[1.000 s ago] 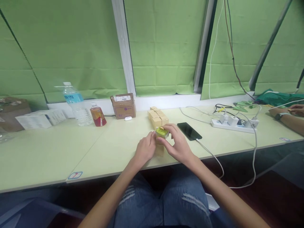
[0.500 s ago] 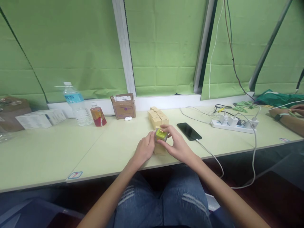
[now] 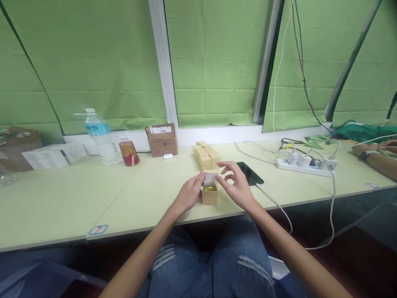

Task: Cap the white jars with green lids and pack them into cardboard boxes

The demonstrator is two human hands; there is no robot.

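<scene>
A small tan cardboard box (image 3: 209, 198) stands near the table's front edge with its lid flap raised. Inside it lies a yellow-green object (image 3: 210, 188), of which only the top shows; its kind is unclear. My left hand (image 3: 189, 192) grips the box's left side, with the thumb at the raised flap. On the other side, my right hand (image 3: 234, 184) has its fingers bent and apart beside the flap, holding nothing; a fingertip is at or very near the flap's edge. Just behind stands a cluster of closed small tan boxes (image 3: 206, 156).
A black phone (image 3: 249, 174) on a white cable lies right of the hands, before a white power strip (image 3: 305, 166). Leftward stand a brown carton (image 3: 161, 140), a red-labelled bottle (image 3: 128, 152) and a water bottle (image 3: 102, 138). Another person's arm (image 3: 380, 159) rests at far right.
The yellow-green object, held between both hands above the box before, is now down inside it. My right hand has let go of it and drawn slightly right; the left now holds the box.
</scene>
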